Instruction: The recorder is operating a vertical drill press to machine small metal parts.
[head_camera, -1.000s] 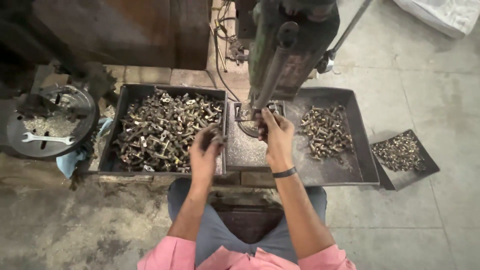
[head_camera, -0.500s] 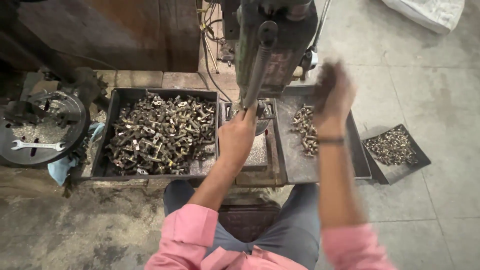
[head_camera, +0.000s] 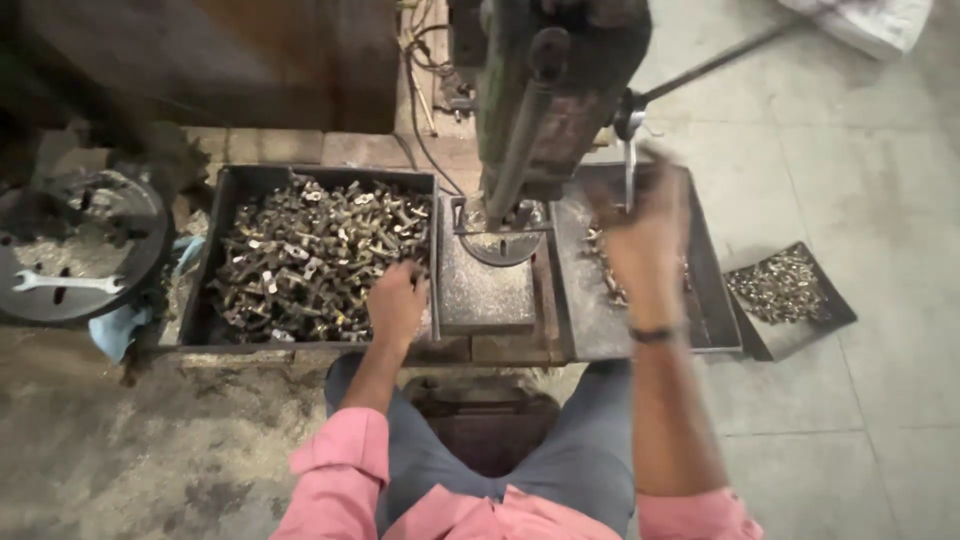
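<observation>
Metal parts (head_camera: 315, 255) heaped in the left tray (head_camera: 222, 180) are reached by the left hand (head_camera: 397, 305), grip unclear; right hand (head_camera: 645, 225), blurred, is raised by the press lever (head_camera: 628, 160), grip indeterminable.

The left hand (head_camera: 397, 303) rests on the heap of metal parts (head_camera: 315, 255) in the dark left tray (head_camera: 222, 195), fingers curled among them. The blurred right hand (head_camera: 648, 228) reaches up at the drill press's feed lever (head_camera: 628, 150), above the right tray (head_camera: 720, 300)
</observation>
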